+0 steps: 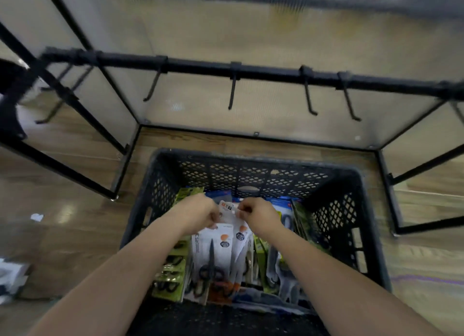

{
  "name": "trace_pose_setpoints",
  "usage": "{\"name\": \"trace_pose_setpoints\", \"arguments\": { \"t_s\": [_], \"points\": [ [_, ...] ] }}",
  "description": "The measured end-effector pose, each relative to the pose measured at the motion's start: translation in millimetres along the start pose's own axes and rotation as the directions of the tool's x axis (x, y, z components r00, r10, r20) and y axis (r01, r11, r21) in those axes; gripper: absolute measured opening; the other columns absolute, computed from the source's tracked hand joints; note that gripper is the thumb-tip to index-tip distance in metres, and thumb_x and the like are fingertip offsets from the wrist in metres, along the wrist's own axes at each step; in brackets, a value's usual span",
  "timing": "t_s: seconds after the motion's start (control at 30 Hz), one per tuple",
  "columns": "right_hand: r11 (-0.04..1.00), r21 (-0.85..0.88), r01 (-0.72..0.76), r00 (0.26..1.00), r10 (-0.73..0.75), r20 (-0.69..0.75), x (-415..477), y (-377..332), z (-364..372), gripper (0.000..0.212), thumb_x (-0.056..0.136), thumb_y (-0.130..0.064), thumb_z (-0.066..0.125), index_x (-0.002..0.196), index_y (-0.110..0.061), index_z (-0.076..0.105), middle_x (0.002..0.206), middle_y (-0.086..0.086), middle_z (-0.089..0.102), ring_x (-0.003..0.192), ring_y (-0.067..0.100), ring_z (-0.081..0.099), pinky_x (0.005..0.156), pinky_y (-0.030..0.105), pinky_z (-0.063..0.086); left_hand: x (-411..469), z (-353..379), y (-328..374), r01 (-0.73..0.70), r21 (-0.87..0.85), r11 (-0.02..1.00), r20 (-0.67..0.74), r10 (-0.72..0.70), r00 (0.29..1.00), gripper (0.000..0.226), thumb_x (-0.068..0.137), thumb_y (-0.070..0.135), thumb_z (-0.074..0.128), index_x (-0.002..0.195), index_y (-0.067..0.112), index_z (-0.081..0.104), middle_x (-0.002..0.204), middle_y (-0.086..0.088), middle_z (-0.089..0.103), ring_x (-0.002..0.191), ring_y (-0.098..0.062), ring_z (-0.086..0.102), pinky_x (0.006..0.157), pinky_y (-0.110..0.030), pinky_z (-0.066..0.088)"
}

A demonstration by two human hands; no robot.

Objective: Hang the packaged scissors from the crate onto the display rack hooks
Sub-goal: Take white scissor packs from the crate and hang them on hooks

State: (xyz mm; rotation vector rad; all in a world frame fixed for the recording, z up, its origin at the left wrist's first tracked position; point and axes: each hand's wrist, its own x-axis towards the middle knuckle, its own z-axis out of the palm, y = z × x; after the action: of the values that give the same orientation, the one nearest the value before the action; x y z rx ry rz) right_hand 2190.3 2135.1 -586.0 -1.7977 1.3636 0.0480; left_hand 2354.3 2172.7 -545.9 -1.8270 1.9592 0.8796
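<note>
Both hands are down inside the crate. The left hand and right hand sit close together with fingers curled, each pinching an upper corner of a white scissors pack held between them. Below the hands, the pack stands among other packs. Green packs lie left of the left hand. Well beyond both hands, the rack bar carries hooks.

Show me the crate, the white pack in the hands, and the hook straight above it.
crate [334,210]: head view, right mesh wall.
white pack [226,209]: head view, its printed top edge.
hook [232,93]: head view, middle of its shaft.
</note>
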Motion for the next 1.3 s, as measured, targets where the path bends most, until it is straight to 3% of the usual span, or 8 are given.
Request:
{"name": "trace_pose_setpoints", "arguments": {
  "t_s": [0.1,0.3,0.57,0.7,0.9,1.07,1.23,1.3],
  "points": [
    [0.999,-0.046,0.009,0.998,-0.013,-0.069,-44.7,-38.7,-55.9,0.013,0.089,-0.027,0.06,0.076,-0.026,0.062,0.073,-0.005,0.061,0.072,0.017,0.058,0.065,0.032,0.046,-47.5,-58.9,25.0,-0.004,0.042,0.999,-0.021,0.005,1.0,0.023,0.088,0.02,0.059,0.107,0.021,0.071,0.107,-0.001,0.07,0.098,-0.019,0.063,0.085,-0.031,0.051],
    [0.967,-0.242,0.084,0.948,-0.153,-0.28,-134.5,-132.0,-201.6,0.016,0.091,-0.022,0.052,0.097,-0.019,0.067,0.101,0.004,0.068,0.095,0.027,0.061,0.07,0.033,0.045,-152.0,-221.0,80.5,-0.025,0.204,0.979,-0.178,0.062,0.982,0.026,0.091,0.022,0.049,0.108,0.022,0.069,0.112,-0.008,0.067,0.105,-0.027,0.06,0.082,-0.033,0.047],
    [0.958,-0.241,0.157,0.819,-0.263,-0.51,-260.6,-243.8,-357.5,0.013,0.093,-0.019,0.051,0.092,-0.02,0.064,0.092,-0.003,0.065,0.08,0.019,0.06,0.064,0.031,0.044,-276.1,-412.9,151.2,-0.086,0.256,0.963,-0.375,0.181,0.909,0.022,0.095,0.025,0.048,0.106,0.021,0.066,0.108,-0.003,0.066,0.099,-0.023,0.06,0.08,-0.035,0.048],
    [0.959,-0.262,0.112,0.776,-0.249,-0.58,-307.1,-268.8,-401.8,0.012,0.092,-0.025,0.052,0.092,-0.023,0.064,0.092,-0.008,0.063,0.081,0.012,0.06,0.071,0.027,0.048,-326.1,-473.5,178.1,-0.152,0.246,0.957,-0.46,0.253,0.851,0.02,0.094,0.029,0.052,0.101,0.021,0.068,0.103,0.0,0.066,0.092,-0.016,0.059,0.072,-0.028,0.042],
    [0.958,-0.239,0.16,0.646,-0.285,-0.708,-354.6,-314.5,-462.8,0.013,0.091,-0.016,0.054,0.085,-0.015,0.066,0.084,0.0,0.065,0.079,0.021,0.06,0.065,0.033,0.044,-376.8,-541.1,208.9,-0.209,0.292,0.933,-0.554,0.343,0.759,0.024,0.095,0.024,0.046,0.102,0.016,0.067,0.104,-0.001,0.066,0.097,-0.021,0.059,0.067,-0.031,0.042],
    [0.954,-0.22,0.204,0.488,-0.294,-0.822,-392.5,-345.1,-511.3,0.017,0.093,-0.014,0.049,0.093,-0.017,0.065,0.089,-0.006,0.061,0.08,0.012,0.053,0.069,0.028,0.041,-415.5,-589.5,236.1,-0.225,0.311,0.924,-0.719,0.383,0.58,0.028,0.098,0.029,0.043,0.114,0.022,0.065,0.11,0.005,0.063,0.102,-0.015,0.056,0.077,-0.026,0.039],
    [0.952,-0.174,0.252,0.408,-0.267,-0.873,-413.4,-335.4,-540.6,0.018,0.095,-0.016,0.046,0.084,-0.023,0.058,0.079,-0.012,0.053,0.073,0.004,0.053,0.067,0.027,0.046,-444.8,-635.5,269.2,-0.211,0.326,0.921,-0.786,0.388,0.482,0.03,0.1,0.028,0.039,0.12,0.027,0.061,0.116,0.003,0.06,0.106,-0.021,0.056,0.079,-0.029,0.04],
    [0.938,-0.183,0.293,0.374,-0.289,-0.881,-416.4,-327.9,-549.3,0.017,0.094,-0.015,0.048,0.082,-0.023,0.057,0.078,-0.012,0.055,0.073,0.003,0.054,0.067,0.027,0.047,-454.3,-646.8,280.4,-0.159,0.38,0.911,-0.83,0.411,0.377,0.03,0.1,0.029,0.039,0.117,0.028,0.063,0.111,0.003,0.062,0.1,-0.02,0.059,0.073,-0.028,0.041]
  ]
}}
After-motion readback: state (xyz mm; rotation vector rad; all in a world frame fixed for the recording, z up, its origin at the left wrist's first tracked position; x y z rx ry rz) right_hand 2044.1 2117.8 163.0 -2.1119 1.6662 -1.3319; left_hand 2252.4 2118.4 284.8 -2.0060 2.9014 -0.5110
